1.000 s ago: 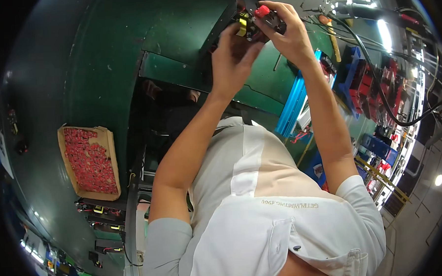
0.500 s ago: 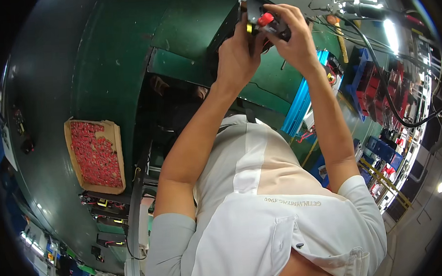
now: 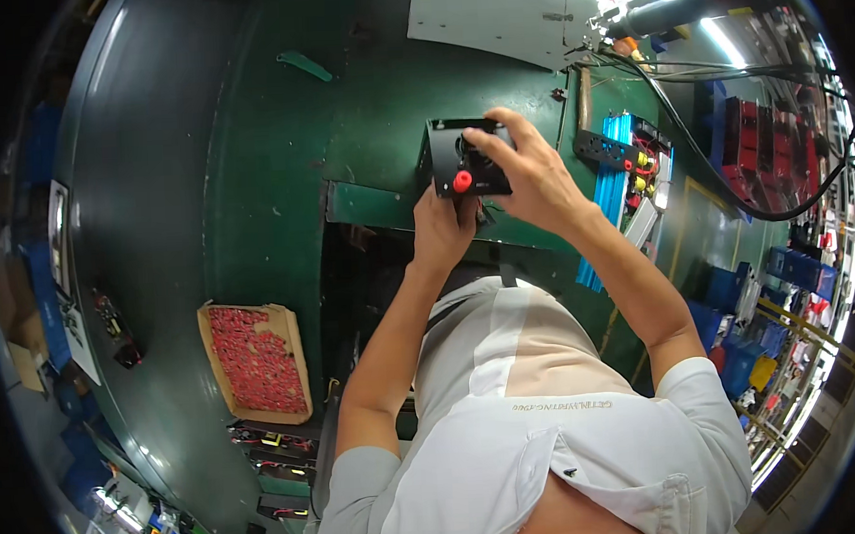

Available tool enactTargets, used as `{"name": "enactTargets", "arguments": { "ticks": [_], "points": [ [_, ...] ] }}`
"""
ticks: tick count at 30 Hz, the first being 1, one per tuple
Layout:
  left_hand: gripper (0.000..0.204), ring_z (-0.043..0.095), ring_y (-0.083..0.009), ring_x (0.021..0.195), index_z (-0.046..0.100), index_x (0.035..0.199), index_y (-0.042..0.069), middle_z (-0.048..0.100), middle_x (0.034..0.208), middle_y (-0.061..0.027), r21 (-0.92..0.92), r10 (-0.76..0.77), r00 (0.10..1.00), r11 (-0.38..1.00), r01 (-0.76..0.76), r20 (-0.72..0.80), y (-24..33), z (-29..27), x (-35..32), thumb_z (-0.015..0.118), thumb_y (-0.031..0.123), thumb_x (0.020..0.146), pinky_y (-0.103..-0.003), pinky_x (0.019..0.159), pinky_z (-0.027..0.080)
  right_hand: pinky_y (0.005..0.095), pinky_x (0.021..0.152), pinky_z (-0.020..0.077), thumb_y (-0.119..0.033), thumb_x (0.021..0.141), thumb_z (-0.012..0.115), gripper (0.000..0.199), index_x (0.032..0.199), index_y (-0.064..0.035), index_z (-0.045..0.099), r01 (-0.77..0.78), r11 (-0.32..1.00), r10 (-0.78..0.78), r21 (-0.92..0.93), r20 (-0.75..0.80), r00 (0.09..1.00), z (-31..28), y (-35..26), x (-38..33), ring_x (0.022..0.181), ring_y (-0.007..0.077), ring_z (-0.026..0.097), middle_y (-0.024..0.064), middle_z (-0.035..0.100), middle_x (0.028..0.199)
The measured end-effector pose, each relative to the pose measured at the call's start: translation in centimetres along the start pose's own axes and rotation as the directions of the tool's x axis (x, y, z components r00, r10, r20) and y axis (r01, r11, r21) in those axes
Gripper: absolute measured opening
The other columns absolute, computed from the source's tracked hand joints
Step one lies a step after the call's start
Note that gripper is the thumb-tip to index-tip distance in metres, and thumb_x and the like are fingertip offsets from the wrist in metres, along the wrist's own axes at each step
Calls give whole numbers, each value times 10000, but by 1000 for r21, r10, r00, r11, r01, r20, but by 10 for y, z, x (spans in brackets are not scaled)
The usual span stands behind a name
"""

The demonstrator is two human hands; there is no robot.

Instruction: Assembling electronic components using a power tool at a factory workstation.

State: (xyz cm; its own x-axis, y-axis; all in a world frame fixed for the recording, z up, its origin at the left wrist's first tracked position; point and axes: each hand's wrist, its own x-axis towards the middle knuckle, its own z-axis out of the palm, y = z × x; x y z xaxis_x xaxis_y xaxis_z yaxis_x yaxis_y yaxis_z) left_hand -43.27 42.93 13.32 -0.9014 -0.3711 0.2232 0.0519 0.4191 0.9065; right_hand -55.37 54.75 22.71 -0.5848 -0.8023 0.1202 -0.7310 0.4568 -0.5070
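Note:
A black metal case [image 3: 435,157] with a red terminal knob [image 3: 462,181] on its end panel [image 3: 485,174] stands over the near edge of the green workbench [image 3: 280,159]. My left hand [image 3: 445,230] grips it from below, its fingers partly hidden under the case. My right hand [image 3: 533,172] is closed on the end panel, with a finger and thumb across its face and edge. A round dark opening on that panel lies partly behind the fingers. A bit of wire shows under the case, too small to make out.
A shallow cardboard box [image 3: 303,368] of small red parts lies to the left. At the right are a blue finned housing [image 3: 614,178] with electronics, a hammer [image 3: 585,103] and a black cable [image 3: 674,127]. A grey metal panel [image 3: 493,21] stands at the back.
The black case has come lower in the view and turned, so its end panel and red knob now face up toward me. My right hand has shifted onto that panel; my left hand still grips underneath.

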Motion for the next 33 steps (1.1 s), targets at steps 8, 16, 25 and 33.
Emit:
{"name": "enactTargets", "arguments": {
  "ticks": [8, 16, 25, 33],
  "points": [
    [342, 661, -434, 880, 604, 1181, 9, 665, 996, -215, 128, 30, 998, 991, -37, 58, 11, -36, -24, 671, -45, 849, -475, 740, 537, 501, 1035, 499, -46, 516, 905, 945, 1382, -141, 540, 83, 995, -84, -51, -3, 996, 8, -19, -16, 1313, 434, 476, 190, 441, 1413],
    [443, 508, -176, 1297, 536, 1399, 23, 580, 1362, -117, -551, -487, 873, 723, 417, 23, 26, -73, 41, 617, 238, 1020, -350, 1085, 397, 498, 1027, 497, -74, 491, 917, 958, 1375, -148, 555, 44, 999, -45, -25, -56, 997, 14, -19, -19, 1301, 426, 484, 175, 455, 1392],
    [320, 589, -92, 949, 555, 1265, 29, 592, 1076, -38, -706, -470, 805, 426, 566, 362, 19, -44, 76, 614, 235, 1027, -256, 843, 513, 467, 1040, 496, -38, 524, 900, 926, 1377, -187, 572, 111, 993, -109, 29, -61, 992, 7, 23, -1, 1293, 396, 509, 157, 470, 1426],
    [308, 599, -123, 988, 566, 1258, 40, 598, 1098, -74, -739, -475, 844, 470, 484, 250, 21, -39, 60, 617, 159, 978, -254, 865, 507, 440, 982, 537, -115, 580, 899, 797, 1320, -183, 608, 156, 987, -159, -29, -119, 980, 11, 13, -8, 1259, 369, 542, 145, 503, 1373]
  ]
}}
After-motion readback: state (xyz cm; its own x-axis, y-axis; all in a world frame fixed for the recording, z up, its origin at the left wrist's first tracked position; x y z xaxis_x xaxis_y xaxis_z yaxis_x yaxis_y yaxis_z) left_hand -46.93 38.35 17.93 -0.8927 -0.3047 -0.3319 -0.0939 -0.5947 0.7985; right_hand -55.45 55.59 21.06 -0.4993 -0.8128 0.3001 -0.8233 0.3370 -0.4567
